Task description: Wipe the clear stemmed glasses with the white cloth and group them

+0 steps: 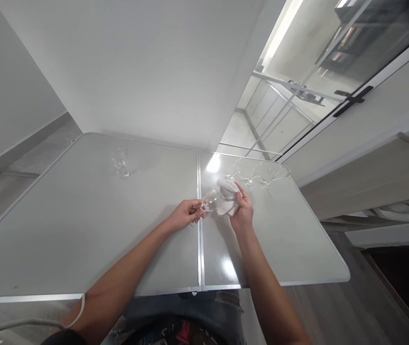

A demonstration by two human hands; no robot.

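My left hand is closed around the stem end of a clear stemmed glass, held on its side above the grey folding table. My right hand grips a white cloth that is pushed against and partly into the bowl of that glass. Both hands are near the table's middle seam.
Two more clear glasses stand near the table's far right edge. Another clear glass stands at the far left. A white wall rises behind the table, with glass doors to the right and a low shelf beside the table.
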